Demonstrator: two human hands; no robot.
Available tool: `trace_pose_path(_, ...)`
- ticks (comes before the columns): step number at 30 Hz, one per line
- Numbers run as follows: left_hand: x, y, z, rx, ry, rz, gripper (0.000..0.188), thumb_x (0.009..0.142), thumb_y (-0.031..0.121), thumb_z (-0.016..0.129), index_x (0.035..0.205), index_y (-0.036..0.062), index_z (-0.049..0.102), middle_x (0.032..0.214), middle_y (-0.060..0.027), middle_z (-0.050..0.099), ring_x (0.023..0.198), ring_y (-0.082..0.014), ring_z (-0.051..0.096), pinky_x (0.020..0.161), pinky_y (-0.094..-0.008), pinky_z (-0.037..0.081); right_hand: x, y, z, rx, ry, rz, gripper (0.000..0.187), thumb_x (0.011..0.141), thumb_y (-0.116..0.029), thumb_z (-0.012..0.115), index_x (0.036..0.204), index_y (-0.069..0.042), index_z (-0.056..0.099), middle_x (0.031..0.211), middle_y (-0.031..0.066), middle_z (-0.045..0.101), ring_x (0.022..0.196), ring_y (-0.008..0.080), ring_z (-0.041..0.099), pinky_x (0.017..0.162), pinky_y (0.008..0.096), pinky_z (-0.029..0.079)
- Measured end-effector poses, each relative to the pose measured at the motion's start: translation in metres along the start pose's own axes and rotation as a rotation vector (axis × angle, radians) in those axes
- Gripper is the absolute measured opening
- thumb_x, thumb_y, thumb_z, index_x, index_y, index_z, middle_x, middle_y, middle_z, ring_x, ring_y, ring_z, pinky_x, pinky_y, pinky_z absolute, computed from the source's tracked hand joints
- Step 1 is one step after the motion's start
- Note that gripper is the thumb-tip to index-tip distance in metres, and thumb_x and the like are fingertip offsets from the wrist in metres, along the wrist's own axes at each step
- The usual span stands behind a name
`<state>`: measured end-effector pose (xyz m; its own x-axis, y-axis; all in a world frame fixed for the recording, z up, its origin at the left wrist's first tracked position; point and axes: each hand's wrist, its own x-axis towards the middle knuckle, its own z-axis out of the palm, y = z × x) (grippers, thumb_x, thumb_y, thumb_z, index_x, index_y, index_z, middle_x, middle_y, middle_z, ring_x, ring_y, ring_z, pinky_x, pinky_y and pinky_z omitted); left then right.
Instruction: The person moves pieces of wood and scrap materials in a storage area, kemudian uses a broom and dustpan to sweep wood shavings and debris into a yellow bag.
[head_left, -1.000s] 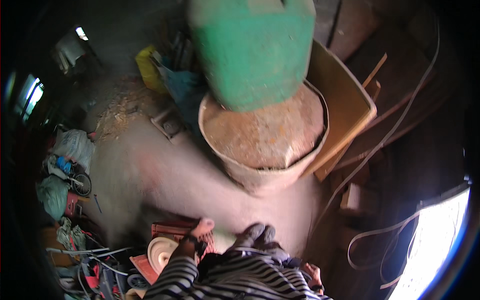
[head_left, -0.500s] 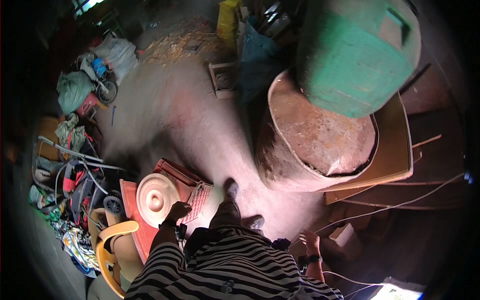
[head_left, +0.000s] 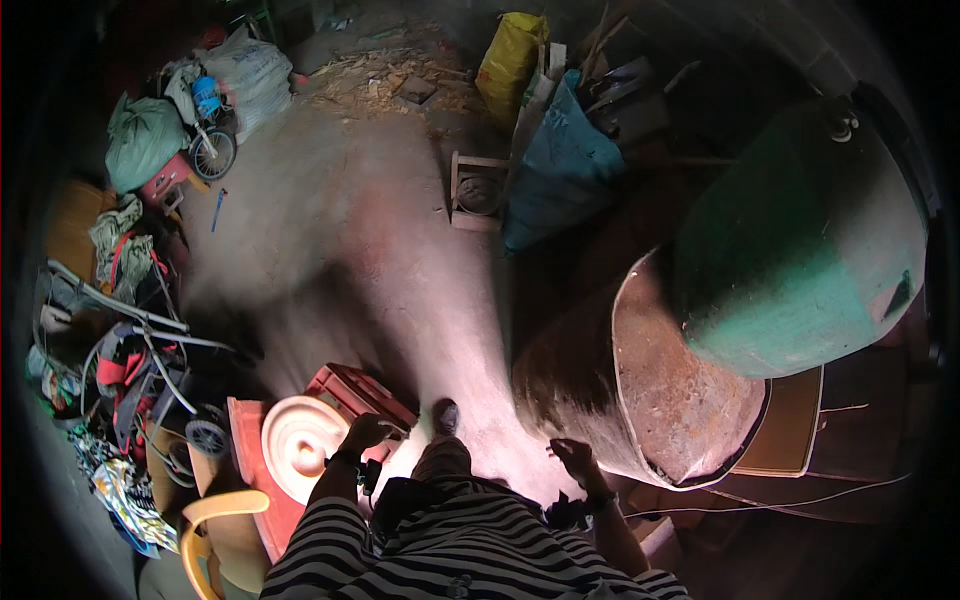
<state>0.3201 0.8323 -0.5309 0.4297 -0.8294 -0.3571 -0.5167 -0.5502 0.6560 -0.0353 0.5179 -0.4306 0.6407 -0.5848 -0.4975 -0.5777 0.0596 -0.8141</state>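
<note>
My left hand (head_left: 368, 432) hangs over the right edge of a round cream disc (head_left: 285, 470), its fingers loosely stretched and nothing seen in them. The disc lies on a red surface (head_left: 244, 440) beside a red crate (head_left: 362, 388). To the right, my right hand (head_left: 573, 458) is held out in the air with fingers apart, holding nothing. It is nearest to a large rusty drum (head_left: 575, 400). A big green plastic container (head_left: 800, 250) rests tilted on the drum's top.
A yellow chair (head_left: 225, 506), a folded stroller (head_left: 140, 350) and stuffed sacks (head_left: 147, 145) line the left. Ahead lie wood scraps (head_left: 385, 80), a small wooden frame (head_left: 478, 218), a blue sack (head_left: 560, 170) and a yellow bag (head_left: 510, 65). A cable (head_left: 800, 498) runs low at right.
My right hand has risen and moved forward and inward. My left hand has shifted slightly right. The view has turned, so the drum and green container sit lower and farther right.
</note>
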Motion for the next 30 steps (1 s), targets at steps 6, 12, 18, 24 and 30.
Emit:
trace_pose_path(6, 0.032, -0.006, -0.06, -0.281, -0.004, -0.333, 0.022, 0.081, 0.024, 0.058, 0.094, 0.0103, 0.068, 0.081, -0.0123, 0.066, 0.075, -0.0225, 0.065, 0.064, -0.0351, 0.051, 0.101, -0.105, 0.025, -0.118, -0.121, -0.184, 0.029, 0.087, -0.021, 0.057, 0.104, 0.002, 0.061, 0.095, 0.0123, 0.066, 0.089, 0.0161, 0.062, 0.079, 0.0288, 0.048)
trace_pose_path(12, 0.004, -0.052, -0.037, -0.475, 0.085, -0.365, 0.019, 0.085, 0.018, 0.056, 0.095, 0.0068, 0.067, 0.077, -0.0062, 0.068, 0.068, -0.0139, 0.063, 0.063, -0.0282, 0.05, 0.225, -0.087, 0.055, -0.154, -0.301, -0.119, 0.039, 0.086, -0.037, 0.055, 0.102, -0.003, 0.064, 0.099, 0.0145, 0.065, 0.095, 0.023, 0.062, 0.083, 0.0327, 0.047)
trace_pose_path(18, -0.073, -0.084, -0.011, -0.152, 0.128, -0.634, 0.023, 0.08, 0.027, 0.063, 0.095, 0.0111, 0.068, 0.086, -0.0094, 0.068, 0.079, -0.0227, 0.064, 0.073, -0.0336, 0.05, 0.322, -0.17, 0.063, -0.479, -0.437, -0.54, 0.035, 0.086, -0.037, 0.052, 0.097, -0.007, 0.065, 0.093, 0.0123, 0.065, 0.088, 0.028, 0.061, 0.08, 0.0351, 0.047)
trace_pose_path(24, -0.009, 0.025, -0.108, -0.768, 0.3, -0.868, 0.028, 0.083, 0.02, 0.062, 0.1, -0.0009, 0.063, 0.082, -0.0108, 0.067, 0.069, -0.0214, 0.067, 0.057, -0.0306, 0.054, 0.411, -0.169, 0.047, -0.091, -0.312, -0.095, 0.026, 0.084, -0.026, 0.058, 0.096, -0.005, 0.067, 0.094, 0.0104, 0.067, 0.083, 0.0186, 0.063, 0.075, 0.0305, 0.049)
trace_pose_path(30, 0.032, 0.003, -0.129, -0.446, 0.36, -0.752, 0.021, 0.08, 0.019, 0.067, 0.094, 0.0028, 0.066, 0.077, -0.0121, 0.066, 0.066, -0.0187, 0.066, 0.057, -0.0298, 0.054, 0.457, -0.181, 0.063, 0.34, -0.434, 0.018, 0.029, 0.083, -0.023, 0.062, 0.096, 0.002, 0.065, 0.083, 0.0077, 0.066, 0.075, 0.0128, 0.059, 0.068, 0.0268, 0.048)
